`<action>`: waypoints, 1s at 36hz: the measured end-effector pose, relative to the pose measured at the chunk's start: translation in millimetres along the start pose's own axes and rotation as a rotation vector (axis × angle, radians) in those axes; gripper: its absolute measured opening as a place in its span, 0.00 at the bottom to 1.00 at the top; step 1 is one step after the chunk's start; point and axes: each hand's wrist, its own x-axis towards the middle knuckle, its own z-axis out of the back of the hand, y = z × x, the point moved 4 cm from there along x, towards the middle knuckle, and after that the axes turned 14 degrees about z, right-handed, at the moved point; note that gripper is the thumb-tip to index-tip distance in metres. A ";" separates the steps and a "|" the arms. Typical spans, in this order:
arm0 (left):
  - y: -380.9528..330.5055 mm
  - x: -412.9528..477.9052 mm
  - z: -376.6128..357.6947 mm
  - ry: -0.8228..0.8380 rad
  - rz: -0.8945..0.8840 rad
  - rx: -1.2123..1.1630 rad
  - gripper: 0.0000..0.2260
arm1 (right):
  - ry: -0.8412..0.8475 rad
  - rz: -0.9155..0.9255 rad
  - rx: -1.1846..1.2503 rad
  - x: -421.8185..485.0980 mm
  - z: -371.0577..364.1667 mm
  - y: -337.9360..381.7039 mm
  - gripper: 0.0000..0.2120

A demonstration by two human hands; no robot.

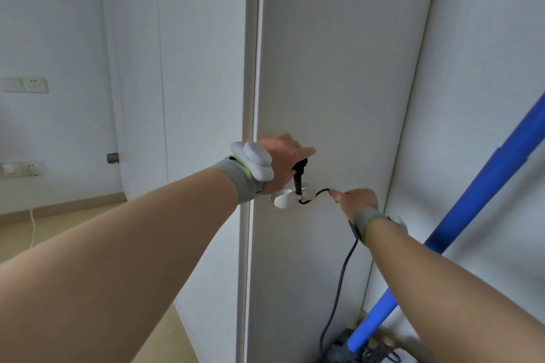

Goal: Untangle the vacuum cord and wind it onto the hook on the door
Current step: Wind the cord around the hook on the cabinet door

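Note:
A white flower-shaped hook (282, 200) is fixed to the white door (333, 68) at about waist height. My left hand (283, 160) grips the black plug end of the vacuum cord (299, 175) just above the hook. The cord passes around the hook and runs right to my right hand (358, 202), which pinches it. From there the dark cord (339, 283) hangs down along the door to the vacuum base (348, 348) on the floor.
A blue vacuum tube (472, 200) leans diagonally at the right, close to my right forearm. The door edge (250, 127) stands left of the hook. Wall sockets (23, 85) and a thin white cable (31, 227) are on the far left wall.

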 end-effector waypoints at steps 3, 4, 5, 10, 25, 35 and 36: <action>1.2 -5.4 2.7 -0.047 -0.012 0.080 0.27 | -0.074 0.059 0.016 4.7 19.5 25.3 0.26; 2.3 -8.4 5.8 -0.092 -0.024 0.133 0.28 | -0.107 0.098 0.061 6.9 23.0 31.3 0.23; 3.9 -12.2 9.9 -0.149 -0.029 0.187 0.29 | -0.149 0.133 0.106 5.6 27.5 37.4 0.22; 26.2 -30.0 31.7 -0.546 0.159 0.081 0.37 | -0.117 0.256 0.064 -3.2 39.5 73.3 0.18; 72.1 -43.7 -3.8 -0.086 0.816 -0.796 0.47 | 0.300 0.027 0.340 -29.8 50.5 129.9 0.16; 75.6 -46.3 -5.2 -0.085 0.864 -0.725 0.48 | 0.336 0.224 0.393 -67.8 47.4 172.6 0.13; 75.8 -46.4 -5.1 -0.086 0.869 -0.724 0.48 | 0.331 0.239 0.394 -73.8 42.9 171.7 0.13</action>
